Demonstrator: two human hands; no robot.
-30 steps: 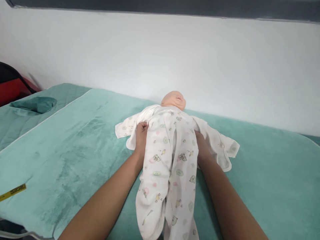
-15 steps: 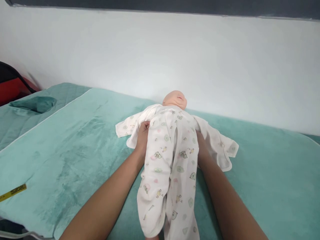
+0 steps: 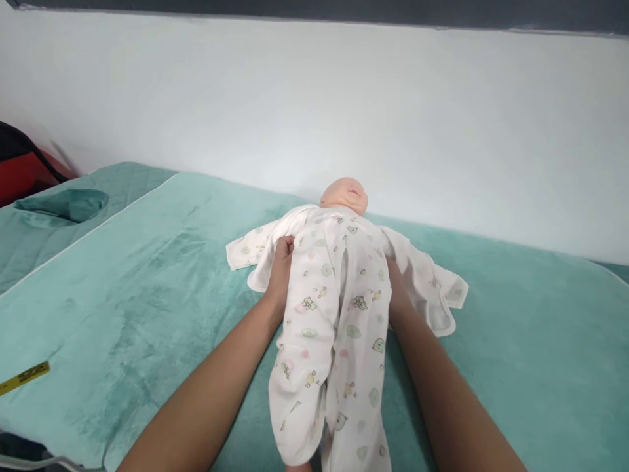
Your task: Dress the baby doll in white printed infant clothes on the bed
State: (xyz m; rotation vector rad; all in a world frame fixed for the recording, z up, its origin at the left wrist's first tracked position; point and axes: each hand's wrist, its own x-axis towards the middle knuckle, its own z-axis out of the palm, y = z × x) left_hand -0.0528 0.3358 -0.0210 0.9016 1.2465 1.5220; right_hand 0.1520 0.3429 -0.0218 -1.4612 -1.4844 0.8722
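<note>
A baby doll (image 3: 345, 194) lies on its back, head by the wall and legs toward me. It wears white printed pants (image 3: 314, 314) pulled high over its middle, and a matching long-sleeved top (image 3: 427, 282) whose sleeves spread to both sides. My left hand (image 3: 281, 265) is closed on the pants' upper edge at the doll's left-of-picture side, with curled fingers. At the opposite side, my right hand (image 3: 397, 288) is against the pants, its fingers hidden behind the cloth. One bare foot (image 3: 299, 467) shows below a pant leg.
A green plush cover (image 3: 147, 295) lies under the doll, against a white wall (image 3: 314, 111). At left are a yellow label strip (image 3: 24, 378), a quilted green piece (image 3: 63, 206) with an opening, and a red and black item (image 3: 24, 170). A pale cable (image 3: 44, 463) is at lower left.
Almost nothing differs. The view has shifted very slightly; both hands stay at the sides of the pants and the doll has not moved.
</note>
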